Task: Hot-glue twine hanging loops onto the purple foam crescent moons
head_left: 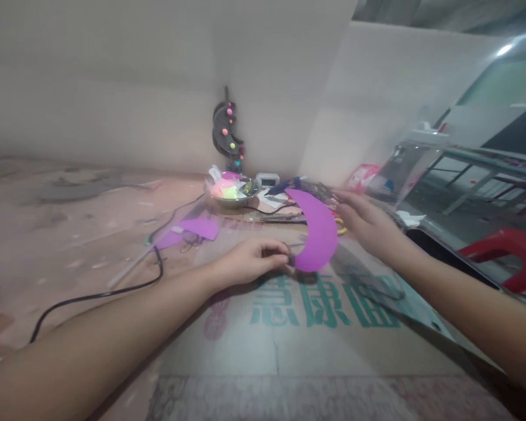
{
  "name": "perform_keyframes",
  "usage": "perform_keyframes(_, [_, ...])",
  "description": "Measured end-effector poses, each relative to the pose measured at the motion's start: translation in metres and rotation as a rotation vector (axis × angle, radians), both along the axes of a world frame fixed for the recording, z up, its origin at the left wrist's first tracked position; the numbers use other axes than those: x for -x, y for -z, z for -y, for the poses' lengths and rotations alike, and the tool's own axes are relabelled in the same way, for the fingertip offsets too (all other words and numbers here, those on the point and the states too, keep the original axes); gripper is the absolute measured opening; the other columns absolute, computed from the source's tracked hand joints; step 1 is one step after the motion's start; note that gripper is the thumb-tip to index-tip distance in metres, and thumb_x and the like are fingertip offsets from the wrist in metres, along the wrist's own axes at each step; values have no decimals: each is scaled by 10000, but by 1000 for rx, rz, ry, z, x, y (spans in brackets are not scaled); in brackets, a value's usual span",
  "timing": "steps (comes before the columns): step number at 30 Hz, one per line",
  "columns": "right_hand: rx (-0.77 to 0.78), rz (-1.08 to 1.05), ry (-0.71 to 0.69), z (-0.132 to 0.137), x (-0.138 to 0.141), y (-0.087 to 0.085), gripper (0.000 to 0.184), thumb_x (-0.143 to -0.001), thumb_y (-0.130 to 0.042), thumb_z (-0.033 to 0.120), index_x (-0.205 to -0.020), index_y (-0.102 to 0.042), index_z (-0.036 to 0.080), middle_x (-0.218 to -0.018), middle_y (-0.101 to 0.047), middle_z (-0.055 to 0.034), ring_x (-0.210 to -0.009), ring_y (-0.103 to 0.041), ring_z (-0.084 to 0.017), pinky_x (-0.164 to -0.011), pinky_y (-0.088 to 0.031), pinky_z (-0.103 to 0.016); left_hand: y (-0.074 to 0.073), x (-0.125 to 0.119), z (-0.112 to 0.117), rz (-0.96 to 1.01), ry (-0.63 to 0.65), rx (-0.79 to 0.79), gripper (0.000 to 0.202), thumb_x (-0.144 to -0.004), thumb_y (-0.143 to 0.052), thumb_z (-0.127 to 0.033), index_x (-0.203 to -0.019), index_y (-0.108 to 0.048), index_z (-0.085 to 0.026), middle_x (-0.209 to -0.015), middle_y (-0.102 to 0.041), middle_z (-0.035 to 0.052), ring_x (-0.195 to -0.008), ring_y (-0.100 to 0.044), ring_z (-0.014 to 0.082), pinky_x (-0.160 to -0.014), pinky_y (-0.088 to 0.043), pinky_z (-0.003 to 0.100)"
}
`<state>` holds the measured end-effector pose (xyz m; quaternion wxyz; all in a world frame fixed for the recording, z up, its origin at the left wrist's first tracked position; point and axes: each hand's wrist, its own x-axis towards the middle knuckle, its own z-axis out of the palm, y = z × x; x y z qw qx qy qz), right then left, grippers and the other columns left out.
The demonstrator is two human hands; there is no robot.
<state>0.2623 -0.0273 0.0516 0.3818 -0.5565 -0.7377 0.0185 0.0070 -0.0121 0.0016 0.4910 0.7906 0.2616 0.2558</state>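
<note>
A purple crescent-shaped cutout [322, 234] stands up over the printed cardboard sheet [228, 351]. My left hand [254, 259] pinches it near its lower tip, where a small dark bit shows between the fingers and the purple piece. To the right of the crescent, my right hand [368, 222] is held out with fingers extended, and nothing shows in it. Yellow-handled scissors [341, 226] lie partly hidden behind the crescent, near my right hand. Another purple piece [197, 228] rests on the table to the left.
A dark crescent ornament with colored balls [225, 131] leans against the wall. Before it sits a bowl of bright material [232, 202], beside a small white device [267, 179]. A black cable [96, 296] crosses the left side. At right are a clear container [403, 164] and a red stool [508, 251].
</note>
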Motion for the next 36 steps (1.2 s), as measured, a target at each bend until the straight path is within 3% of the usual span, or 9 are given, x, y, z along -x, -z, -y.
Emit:
perform_keyframes(5, [319, -41, -57, -55, 32, -17, 427, -850, -602, 284, -1265, -611, 182, -1333, -589, -97, -1203, -560, -315, -1020, -438, -460, 2, 1, -2, 32, 42, 78, 162, -847, -603, -285, -860, -661, -134, -839, -675, 22, -777, -590, 127, -734, -444, 217])
perform_keyframes(9, [342, -90, -189, -102, 82, -18, 405, -862, -597, 242, -1262, -610, 175, -1294, -621, -77, -1159, -593, -255, -993, -466, -381, 3, 3, -4, 75, 61, 134, 169, -851, -600, -290, -844, -642, -126, -820, -671, 28, -758, -590, 125, -723, -445, 221])
perform_keyframes(15, [397, -157, -127, -142, 132, -7, 503, -846, -598, 151, -1343, -522, 126, -1176, -671, -147, -792, -672, -181, -737, -548, -314, 4, 3, -7, 98, 65, 122, 171, -842, -605, -286, -826, -641, -119, -808, -665, 33, -742, -583, 123, -713, -439, 223])
perform_keyframes(19, [393, -206, -154, -125, 111, -10, 428, -866, -541, 163, -1293, -562, 157, -1113, -692, -104, -744, -640, -138, -686, -530, -262, 5, 1, -7, 108, 31, 136, 185, -829, -615, -295, -878, -653, -121, -841, -674, 43, -753, -589, 127, -711, -443, 225])
perform_keyframes(22, [415, -340, -245, -95, 77, -7, 266, -830, -530, 180, -1048, -682, 166, -1041, -708, -70, -795, -638, -151, -733, -517, -272, 5, 1, -7, 127, -9, 165, 219, -836, -599, -322, -897, -654, -119, -792, -654, 32, -688, -565, 111, -654, -432, 216])
perform_keyframes(26, [362, -471, -272, -45, 38, 10, 187, -731, -581, 180, -882, -691, 173, -882, -704, -40, -792, -623, -173, -720, -497, -289, 6, 0, -7, 128, -87, 176, 265, -859, -554, -370, -861, -638, -118, -660, -568, -7, -567, -489, 89, -536, -373, 200])
perform_keyframes(28, [382, -569, -279, -22, 27, 20, 132, -728, -547, 182, -788, -665, 172, -744, -658, -20, -663, -579, -146, -629, -472, -270, 7, 1, -6, 105, -135, 153, 288, -865, -541, -395, -848, -634, -123, -617, -527, -22, -529, -452, 84, -499, -340, 199])
perform_keyframes(32, [453, -710, -366, 6, 26, 32, 245, -857, -493, 368, -760, -611, 176, -658, -583, -8, -558, -510, -123, -533, -427, -258, 5, 2, -4, 36, -197, 66, 287, -864, -543, -390, -872, -665, -130, -628, -553, -11, -548, -466, 96, -509, -345, 206])
perform_keyframes(36, [544, -579, -260, 19, 41, 32, 317, -797, -621, 482, -767, -570, 170, -585, -543, 24, -485, -466, -99, -459, -371, -226, 3, 2, -2, -3, -183, 7, 265, -874, -529, -358, -875, -682, -140, -692, -609, 6, -596, -503, 105, -549, -375, 209])
